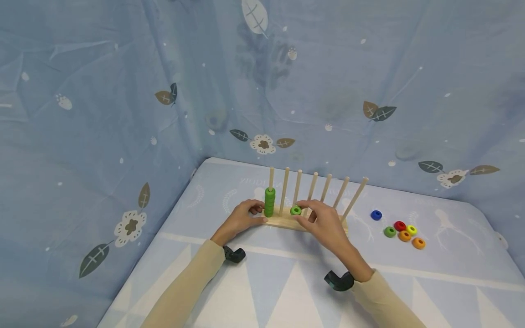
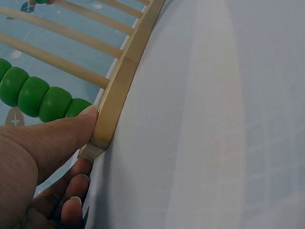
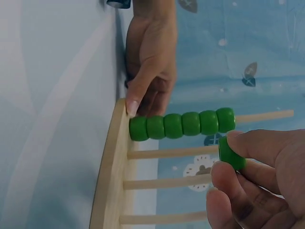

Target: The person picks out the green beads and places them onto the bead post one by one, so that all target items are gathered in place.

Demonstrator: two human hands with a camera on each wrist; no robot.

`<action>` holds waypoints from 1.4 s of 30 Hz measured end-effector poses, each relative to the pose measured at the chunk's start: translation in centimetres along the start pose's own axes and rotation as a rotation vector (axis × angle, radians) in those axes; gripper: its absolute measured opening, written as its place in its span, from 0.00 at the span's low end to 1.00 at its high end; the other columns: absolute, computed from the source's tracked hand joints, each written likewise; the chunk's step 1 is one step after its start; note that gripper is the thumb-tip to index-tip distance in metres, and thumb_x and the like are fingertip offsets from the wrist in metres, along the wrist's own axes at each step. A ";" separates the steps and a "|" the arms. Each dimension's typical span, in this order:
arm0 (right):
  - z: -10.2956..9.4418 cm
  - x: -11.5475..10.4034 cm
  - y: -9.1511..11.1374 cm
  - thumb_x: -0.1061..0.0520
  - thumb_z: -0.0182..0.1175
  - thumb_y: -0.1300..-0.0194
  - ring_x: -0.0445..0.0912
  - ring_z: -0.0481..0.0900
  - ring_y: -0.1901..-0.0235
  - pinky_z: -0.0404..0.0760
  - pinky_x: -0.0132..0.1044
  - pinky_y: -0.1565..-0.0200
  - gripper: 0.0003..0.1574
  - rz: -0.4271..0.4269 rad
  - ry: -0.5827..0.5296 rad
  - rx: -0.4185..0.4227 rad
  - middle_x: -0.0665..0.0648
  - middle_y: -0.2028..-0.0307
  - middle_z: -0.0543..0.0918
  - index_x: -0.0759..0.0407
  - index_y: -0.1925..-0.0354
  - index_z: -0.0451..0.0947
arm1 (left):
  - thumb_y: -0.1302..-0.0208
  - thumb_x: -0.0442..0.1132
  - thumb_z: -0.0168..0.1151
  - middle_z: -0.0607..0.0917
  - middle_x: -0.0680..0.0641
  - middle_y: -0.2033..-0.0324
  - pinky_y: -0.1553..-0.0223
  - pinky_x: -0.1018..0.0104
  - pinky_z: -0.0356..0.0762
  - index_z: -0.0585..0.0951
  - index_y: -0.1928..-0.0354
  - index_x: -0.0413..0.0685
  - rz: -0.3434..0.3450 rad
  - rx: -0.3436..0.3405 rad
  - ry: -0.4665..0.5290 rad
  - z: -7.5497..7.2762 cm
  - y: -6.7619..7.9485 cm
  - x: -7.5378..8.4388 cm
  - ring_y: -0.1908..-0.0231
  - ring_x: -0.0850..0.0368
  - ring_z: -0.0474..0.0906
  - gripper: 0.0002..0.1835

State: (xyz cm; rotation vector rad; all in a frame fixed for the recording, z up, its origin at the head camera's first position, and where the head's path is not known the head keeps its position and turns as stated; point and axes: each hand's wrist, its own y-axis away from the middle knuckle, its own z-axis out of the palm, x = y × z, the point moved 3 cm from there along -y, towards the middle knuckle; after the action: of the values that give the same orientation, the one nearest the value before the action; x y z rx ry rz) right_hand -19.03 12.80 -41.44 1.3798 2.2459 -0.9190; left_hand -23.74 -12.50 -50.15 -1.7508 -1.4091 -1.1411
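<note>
A wooden bead rack with a flat base [image 1: 283, 222] and several upright pegs stands on the table. Green beads [image 1: 269, 202] are stacked on its leftmost peg. My left hand [image 1: 242, 217] grips the left end of the base, thumb on top by the lowest bead and fingers curled at the end underneath, as the left wrist view shows. With thumb and fingertips, my right hand [image 1: 326, 223] pinches one loose green bead [image 3: 230, 155]. In the right wrist view that bead overlaps the upper part of the peg beside the stack.
To the right of the rack lie a blue bead [image 1: 376, 215], a red bead [image 1: 399, 226], a yellow bead [image 1: 412, 229], another green bead [image 1: 390, 232] and two orange beads [image 1: 419, 243]. Blue patterned cloth [image 1: 328, 91] hangs behind and at the left of the table.
</note>
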 end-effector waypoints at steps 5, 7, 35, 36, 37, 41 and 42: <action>0.3 -0.6 -0.5 0.52 0.74 0.39 0.35 0.74 0.81 0.73 0.34 0.80 0.20 -0.022 -0.017 0.002 0.48 0.59 0.85 0.52 0.48 0.86 | 0.41 0.40 0.76 0.81 0.50 0.55 0.48 0.55 0.72 0.82 0.43 0.48 0.005 0.003 -0.001 0.1 -0.1 -0.1 0.54 0.53 0.75 0.23; 0.4 -0.9 -0.7 0.52 0.73 0.38 0.35 0.74 0.81 0.73 0.34 0.79 0.20 -0.033 -0.027 0.006 0.48 0.59 0.85 0.52 0.48 0.85 | 0.41 0.40 0.76 0.81 0.50 0.55 0.48 0.55 0.72 0.81 0.43 0.48 0.004 0.002 -0.004 0.1 -0.1 -0.1 0.55 0.53 0.75 0.23; 0.2 -3.6 -3.4 0.51 0.72 0.37 0.34 0.76 0.79 0.76 0.34 0.76 0.21 -0.133 -0.098 0.042 0.48 0.54 0.85 0.54 0.46 0.84 | 0.41 0.42 0.76 0.81 0.50 0.56 0.49 0.54 0.73 0.82 0.44 0.49 0.003 -0.004 -0.014 0.1 -0.2 -0.3 0.55 0.53 0.75 0.23; 0.2 -3.7 -3.5 0.52 0.72 0.37 0.34 0.76 0.79 0.76 0.34 0.76 0.21 -0.136 -0.099 0.045 0.48 0.54 0.85 0.54 0.47 0.84 | 0.41 0.41 0.76 0.81 0.50 0.55 0.49 0.54 0.73 0.82 0.44 0.49 0.003 -0.005 -0.014 0.1 -0.2 -0.3 0.55 0.53 0.75 0.23; 0.1 -3.8 -3.6 0.52 0.72 0.37 0.34 0.75 0.79 0.76 0.34 0.76 0.21 -0.138 -0.100 0.048 0.49 0.54 0.85 0.54 0.47 0.84 | 0.41 0.41 0.76 0.81 0.50 0.55 0.49 0.54 0.73 0.82 0.44 0.49 0.002 -0.005 -0.015 0.1 -0.2 -0.3 0.55 0.53 0.75 0.23; -0.2 -4.1 -3.9 0.53 0.72 0.37 0.35 0.75 0.80 0.75 0.35 0.77 0.20 -0.147 -0.107 0.069 0.49 0.54 0.85 0.53 0.47 0.84 | 0.41 0.41 0.76 0.81 0.50 0.55 0.48 0.54 0.73 0.82 0.44 0.49 0.008 -0.003 -0.015 0.1 -0.1 -0.2 0.55 0.53 0.75 0.23; -0.3 -4.2 -4.0 0.53 0.72 0.37 0.35 0.74 0.80 0.75 0.35 0.77 0.20 -0.148 -0.108 0.074 0.49 0.55 0.85 0.53 0.47 0.84 | 0.41 0.41 0.76 0.81 0.49 0.55 0.48 0.54 0.73 0.81 0.44 0.48 0.009 -0.004 -0.015 0.1 -0.1 -0.2 0.54 0.53 0.75 0.23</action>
State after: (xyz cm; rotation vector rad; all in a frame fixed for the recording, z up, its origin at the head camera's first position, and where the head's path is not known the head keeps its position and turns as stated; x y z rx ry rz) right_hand -20.55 8.98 -37.36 1.1759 2.2763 -1.1083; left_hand -23.84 -12.46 -50.36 -1.7700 -1.4072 -1.1292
